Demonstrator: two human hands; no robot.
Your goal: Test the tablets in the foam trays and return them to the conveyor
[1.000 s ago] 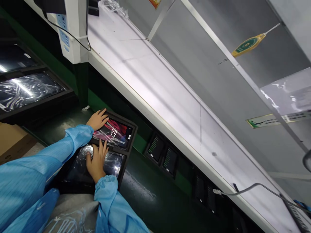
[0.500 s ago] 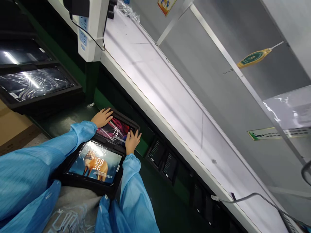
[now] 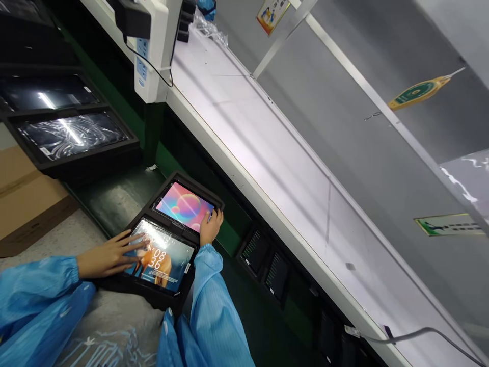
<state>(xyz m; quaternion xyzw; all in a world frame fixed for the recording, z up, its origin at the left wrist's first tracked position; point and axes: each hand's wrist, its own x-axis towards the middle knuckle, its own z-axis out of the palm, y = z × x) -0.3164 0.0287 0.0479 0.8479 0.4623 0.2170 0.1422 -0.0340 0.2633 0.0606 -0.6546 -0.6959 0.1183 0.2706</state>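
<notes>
Two lit tablets lie side by side in a black foam tray (image 3: 132, 224). The nearer tablet (image 3: 168, 262) shows an animal picture with the digits 08 36. On the farther tablet (image 3: 183, 205) there is a pink and blue picture with round shapes. My left hand (image 3: 110, 256) reaches over the left part of the nearer tablet, fingers spread. My right hand (image 3: 211, 226) rests at the right edge of the farther tablet, fingers apart and curving over the tray's rim. Clear film seems to cover the nearer screen.
At the left stand stacked black trays (image 3: 76, 158) with dark tablets. A cardboard box (image 3: 30, 199) is below them. A long white shelf (image 3: 267, 153) runs diagonally above the green bench, with a power strip (image 3: 151, 56) at its end. Farther trays (image 3: 263, 260) lie along the bench.
My left hand has moved from the farther tablet back onto the nearer one. The farther screen has changed from a dark red clock picture to a pink one. My right hand stays at the edge.
</notes>
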